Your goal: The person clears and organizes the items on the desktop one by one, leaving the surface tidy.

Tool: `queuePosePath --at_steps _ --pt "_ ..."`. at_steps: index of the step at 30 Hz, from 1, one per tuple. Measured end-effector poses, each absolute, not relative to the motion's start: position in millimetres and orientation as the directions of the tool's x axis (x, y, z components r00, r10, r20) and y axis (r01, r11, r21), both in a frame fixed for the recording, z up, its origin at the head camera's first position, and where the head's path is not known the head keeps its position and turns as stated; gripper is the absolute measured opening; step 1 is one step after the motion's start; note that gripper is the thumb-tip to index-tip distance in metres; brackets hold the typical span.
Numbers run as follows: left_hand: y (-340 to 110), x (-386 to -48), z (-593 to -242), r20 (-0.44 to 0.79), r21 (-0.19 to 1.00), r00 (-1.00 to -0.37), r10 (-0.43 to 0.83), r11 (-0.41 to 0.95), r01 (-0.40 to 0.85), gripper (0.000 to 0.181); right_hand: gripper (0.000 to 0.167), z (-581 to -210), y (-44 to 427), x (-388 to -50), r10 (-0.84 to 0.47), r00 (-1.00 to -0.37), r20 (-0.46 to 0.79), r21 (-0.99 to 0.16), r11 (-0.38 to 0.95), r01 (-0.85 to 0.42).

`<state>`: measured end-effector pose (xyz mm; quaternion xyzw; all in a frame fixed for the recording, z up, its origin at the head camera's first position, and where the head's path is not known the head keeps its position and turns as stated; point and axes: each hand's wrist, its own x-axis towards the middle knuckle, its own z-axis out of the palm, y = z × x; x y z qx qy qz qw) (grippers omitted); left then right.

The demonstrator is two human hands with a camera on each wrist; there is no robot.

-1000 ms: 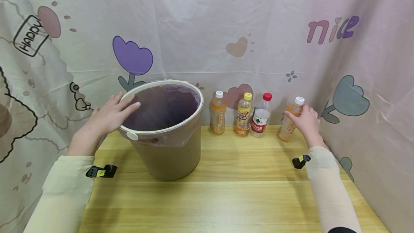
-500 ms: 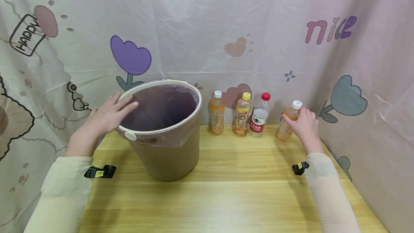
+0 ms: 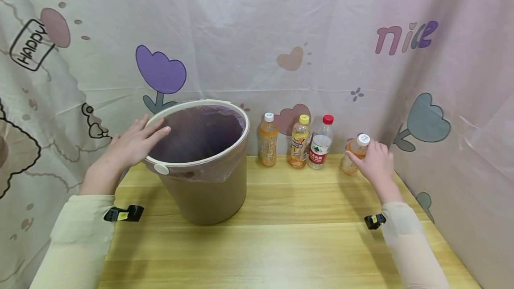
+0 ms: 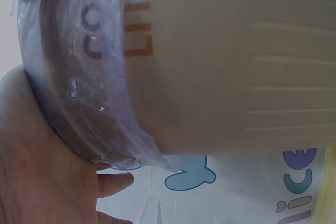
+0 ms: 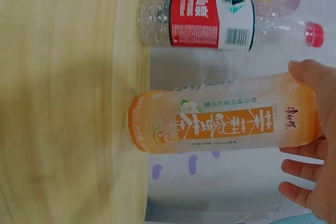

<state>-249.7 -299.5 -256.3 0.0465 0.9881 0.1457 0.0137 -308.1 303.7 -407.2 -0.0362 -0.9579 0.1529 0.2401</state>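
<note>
In the head view my left hand rests on the left rim of a large brown bin, its fingers fairly straight. A clear plastic liner folds over the bin's rim. At the right my right hand grips the upper part of an orange-labelled tea bottle with a white cap. The right wrist view shows the thumb on one side of that tea bottle and fingers on the other. Its base is at the tabletop; whether it touches is unclear.
Along the back stand another orange tea bottle, a yellow-capped drink bottle and a red-capped water bottle. They stand on a wooden table. A printed curtain hangs close behind and at both sides.
The gripped bottle's cap has dropped lower in view and the bottle looks shorter, as if leaning towards me. My right hand has come down with it. The left hand stays on the rim.
</note>
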Motion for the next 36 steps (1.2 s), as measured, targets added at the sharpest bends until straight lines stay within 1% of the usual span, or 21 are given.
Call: queuePosePath --at_steps 8,17,22,31,36 --pt "-300.6 -249.1 -255.2 -0.015 0.299 -0.995 0.099 0.95 0.09 0.08 0.076 -413.8 297.5 -292.2 0.089 -0.863 0.498 -0.291 0.954 -0.069" --pt "-300.2 -248.0 -255.6 -0.014 0.294 -0.995 0.096 0.952 0.088 0.077 0.073 -415.9 290.7 -280.8 0.051 -0.833 0.551 -0.263 0.958 -0.115" --pt "-299.4 -248.8 -255.7 -0.01 0.294 -0.995 0.095 0.952 0.088 0.076 0.072 -415.8 285.8 -275.5 0.032 -0.826 0.562 -0.264 0.954 -0.142" --pt "-299.3 -249.5 -256.7 -0.001 0.297 -0.996 0.094 0.951 0.09 0.076 0.076 -409.9 271.4 -264.5 -0.023 -0.815 0.578 -0.208 0.963 -0.175" --pt "-299.7 -249.5 -257.2 0.001 0.299 -0.996 0.094 0.95 0.09 0.076 0.075 -405.6 263.0 -258.5 -0.05 -0.806 0.589 -0.184 0.964 -0.194"
